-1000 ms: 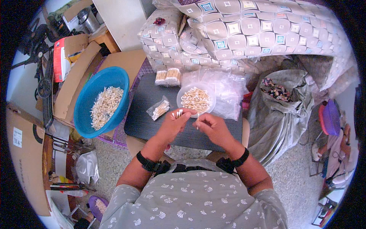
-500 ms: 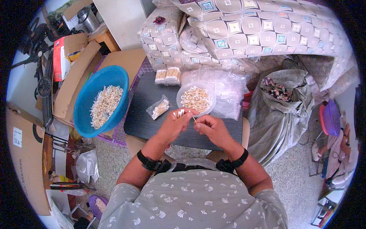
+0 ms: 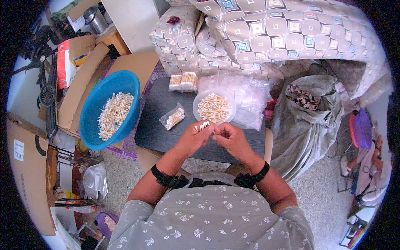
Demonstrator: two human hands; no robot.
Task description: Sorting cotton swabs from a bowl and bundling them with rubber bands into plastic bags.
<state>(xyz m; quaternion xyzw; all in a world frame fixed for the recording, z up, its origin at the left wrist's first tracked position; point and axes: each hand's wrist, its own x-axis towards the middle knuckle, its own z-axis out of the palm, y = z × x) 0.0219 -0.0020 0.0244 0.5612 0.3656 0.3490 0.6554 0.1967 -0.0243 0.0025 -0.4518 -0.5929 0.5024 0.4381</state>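
Your left hand (image 3: 192, 141) curls round swabs (image 3: 203, 126) beside white bowl (image 3: 233, 109), likely for short reach; right hand (image 3: 231, 137) pinched, apparently on another.

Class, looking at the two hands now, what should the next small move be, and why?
Probably firm up the left hand's hold on the cotton swabs before the right hand draws away: several white tips fan out loosely there, and both hands meet beside them.
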